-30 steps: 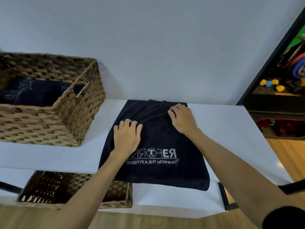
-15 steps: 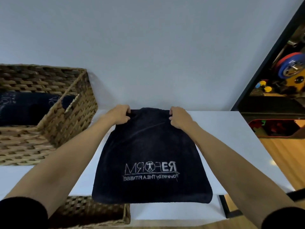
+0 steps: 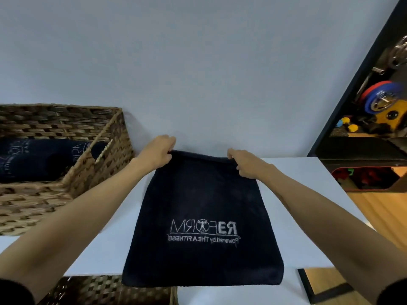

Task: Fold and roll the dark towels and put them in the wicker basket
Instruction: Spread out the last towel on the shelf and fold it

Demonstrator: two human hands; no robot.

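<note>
2 hands now lift the towel's (image 3: 202, 216) far edge higher.

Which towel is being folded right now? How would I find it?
Find the white table by the wall. The towel lies spread flat on it, both hands gripping its far corners. Unlike the rolled towels in the wicker basket, it shows upside-down white lettering.
</note>
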